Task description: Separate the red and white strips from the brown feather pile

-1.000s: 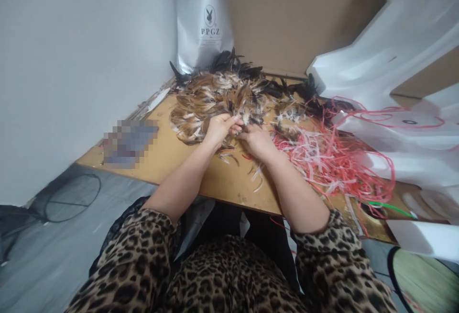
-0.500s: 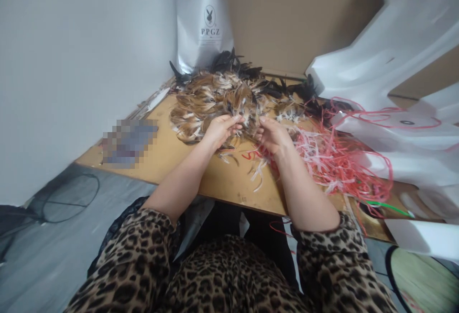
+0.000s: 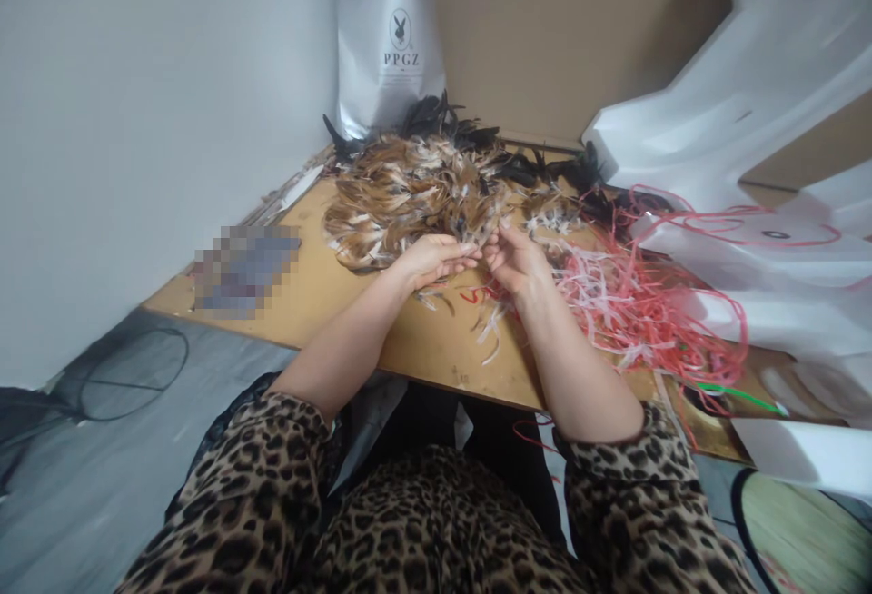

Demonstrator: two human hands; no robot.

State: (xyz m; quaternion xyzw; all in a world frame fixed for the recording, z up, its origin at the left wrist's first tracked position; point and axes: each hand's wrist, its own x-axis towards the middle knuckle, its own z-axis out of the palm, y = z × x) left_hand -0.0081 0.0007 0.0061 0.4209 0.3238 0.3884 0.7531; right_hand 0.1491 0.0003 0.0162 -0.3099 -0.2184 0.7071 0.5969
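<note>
A smooth grey-blue wall (image 3: pixel 156 103) flanks the yellowish wooden table (image 3: pixel 317 303); a flat tan panel (image 3: pixel 565 40) rises behind, grey streaked floor (image 3: pixel 156 458) below.

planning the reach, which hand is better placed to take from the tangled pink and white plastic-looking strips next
Right, probably: the right hand is beside the tangled pink and white strips, while the left hand is farther away, in front of the brown feather pile.

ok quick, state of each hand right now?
Left hand: closed, pinching brown feathers at their near edge.
Right hand: closed, fingertips pinched at the same feathers; exact grip partly hidden.
</note>
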